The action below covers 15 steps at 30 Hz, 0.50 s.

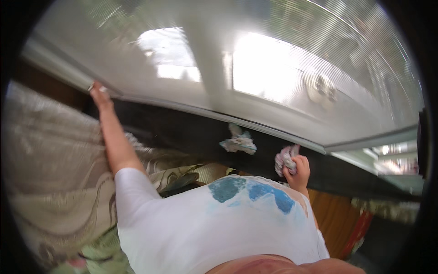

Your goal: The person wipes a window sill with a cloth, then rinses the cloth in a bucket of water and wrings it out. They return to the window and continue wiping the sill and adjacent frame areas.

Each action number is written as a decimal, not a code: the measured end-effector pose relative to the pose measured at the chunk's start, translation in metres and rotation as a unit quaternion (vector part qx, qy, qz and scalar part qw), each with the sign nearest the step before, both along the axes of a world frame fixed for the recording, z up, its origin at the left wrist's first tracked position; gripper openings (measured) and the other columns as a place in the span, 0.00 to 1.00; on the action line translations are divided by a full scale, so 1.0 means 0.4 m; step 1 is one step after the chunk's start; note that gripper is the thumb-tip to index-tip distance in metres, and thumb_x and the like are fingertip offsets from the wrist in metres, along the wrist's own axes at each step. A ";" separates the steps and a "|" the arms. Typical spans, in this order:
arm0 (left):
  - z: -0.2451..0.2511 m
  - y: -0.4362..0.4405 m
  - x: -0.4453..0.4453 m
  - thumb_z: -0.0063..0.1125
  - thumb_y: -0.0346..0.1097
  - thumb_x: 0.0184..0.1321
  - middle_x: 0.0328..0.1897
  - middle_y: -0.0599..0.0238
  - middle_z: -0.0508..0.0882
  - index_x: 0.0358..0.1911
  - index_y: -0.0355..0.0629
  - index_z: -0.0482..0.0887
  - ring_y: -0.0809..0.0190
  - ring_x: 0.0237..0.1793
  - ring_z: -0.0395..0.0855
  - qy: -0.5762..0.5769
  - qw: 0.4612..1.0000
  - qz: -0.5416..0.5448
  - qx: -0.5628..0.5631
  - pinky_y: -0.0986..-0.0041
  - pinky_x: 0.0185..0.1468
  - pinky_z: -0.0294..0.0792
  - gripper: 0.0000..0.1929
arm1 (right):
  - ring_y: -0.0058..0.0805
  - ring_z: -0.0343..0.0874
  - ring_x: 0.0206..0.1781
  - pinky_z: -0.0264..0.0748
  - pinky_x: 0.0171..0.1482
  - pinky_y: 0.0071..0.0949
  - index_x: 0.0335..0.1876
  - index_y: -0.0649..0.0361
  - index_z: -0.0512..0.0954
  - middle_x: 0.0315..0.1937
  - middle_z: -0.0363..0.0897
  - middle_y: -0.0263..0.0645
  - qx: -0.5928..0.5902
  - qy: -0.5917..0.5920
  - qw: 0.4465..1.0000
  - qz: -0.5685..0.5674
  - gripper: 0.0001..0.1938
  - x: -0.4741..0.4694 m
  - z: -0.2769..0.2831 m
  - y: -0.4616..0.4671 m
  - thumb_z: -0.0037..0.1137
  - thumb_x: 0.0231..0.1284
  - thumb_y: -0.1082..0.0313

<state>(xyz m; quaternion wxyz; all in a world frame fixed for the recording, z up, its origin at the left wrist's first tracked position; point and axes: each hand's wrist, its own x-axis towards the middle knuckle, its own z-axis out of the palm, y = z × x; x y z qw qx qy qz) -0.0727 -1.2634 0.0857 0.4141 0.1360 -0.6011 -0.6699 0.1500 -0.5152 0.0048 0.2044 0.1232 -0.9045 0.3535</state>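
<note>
My right hand (298,174) grips a crumpled cloth (286,161) with pinkish and grey tones, just above a dark window sill (191,132). Farther left on that sill lies a second crumpled cloth (239,142), whitish with bluish edges. With the arm stretched out, my left hand (100,96) reaches the lower left part of the pale window frame (164,104). Its fingers are small and blurred; a bit of white shows beside them, and whether they grip anything is unclear. Above the sill rises a large window pane (212,85) with bright reflections.
Patterned beige fabric (61,164) spreads along the left. Green printed fabric (102,250) lies below it. At right are a wooden floor (335,215), a red strip (359,233) and a dark surface (386,243). The frame's corner (325,149) meets another glazed section at right.
</note>
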 end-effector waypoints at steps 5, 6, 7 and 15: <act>0.022 -0.089 -0.047 0.47 0.78 0.60 0.77 0.68 0.64 0.77 0.59 0.58 0.54 0.71 0.62 -0.123 0.988 0.016 0.095 0.55 0.67 0.58 0.47 | 0.46 0.79 0.40 0.78 0.41 0.38 0.39 0.58 0.78 0.37 0.78 0.43 0.023 -0.009 1.000 -0.012 0.18 0.000 0.003 0.007 0.72 0.37 0.69; 0.027 -0.096 -0.048 0.47 0.78 0.60 0.76 0.67 0.64 0.76 0.60 0.59 0.54 0.70 0.63 -0.126 0.990 0.017 0.063 0.54 0.66 0.59 0.45 | 0.46 0.79 0.40 0.79 0.41 0.38 0.39 0.58 0.79 0.37 0.78 0.42 0.028 0.002 0.999 -0.015 0.18 0.002 0.005 0.008 0.72 0.38 0.68; 0.023 -0.093 -0.049 0.47 0.77 0.60 0.76 0.67 0.64 0.75 0.60 0.61 0.54 0.70 0.62 -0.120 0.992 0.006 0.049 0.52 0.65 0.60 0.44 | 0.45 0.79 0.40 0.79 0.41 0.38 0.39 0.57 0.79 0.38 0.78 0.41 0.032 0.006 0.999 -0.014 0.18 0.003 0.006 0.009 0.72 0.38 0.67; 0.015 0.152 0.010 0.51 0.71 0.64 0.74 0.67 0.67 0.73 0.53 0.63 0.54 0.68 0.64 -0.120 0.991 0.057 0.011 0.50 0.65 0.59 0.41 | 0.44 0.80 0.42 0.80 0.43 0.36 0.39 0.57 0.79 0.38 0.78 0.41 0.019 0.014 1.000 -0.010 0.18 0.005 0.001 0.016 0.73 0.41 0.64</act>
